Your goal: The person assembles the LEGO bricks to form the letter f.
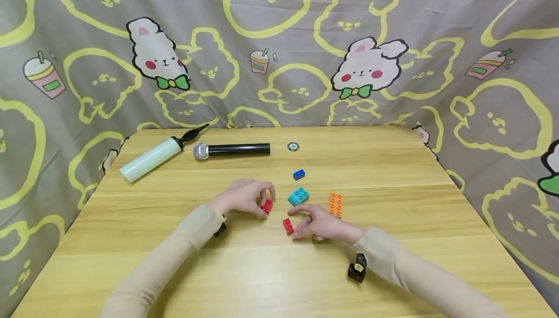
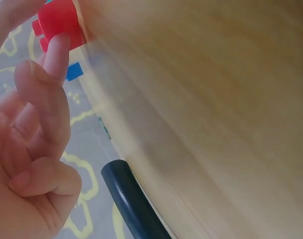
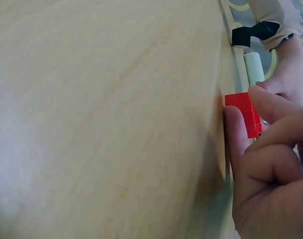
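Observation:
My left hand pinches a small red toy brick between thumb and fingers, low over the wooden table; a fingertip presses its side in the left wrist view. A second red toy brick lies a little nearer and to the right, between the thumb and index finger of my right hand. In the right wrist view the thumb lies against this brick, with the index fingertip at its edge. Beyond the hands are a teal brick with a curved side and a small blue brick. An orange brick lies behind my right hand, partly covered by it.
Along the back of the table lie a pale green hand pump with a black nozzle, a black microphone with a silver head, and a round chip. A patterned grey cloth hangs behind and at both sides.

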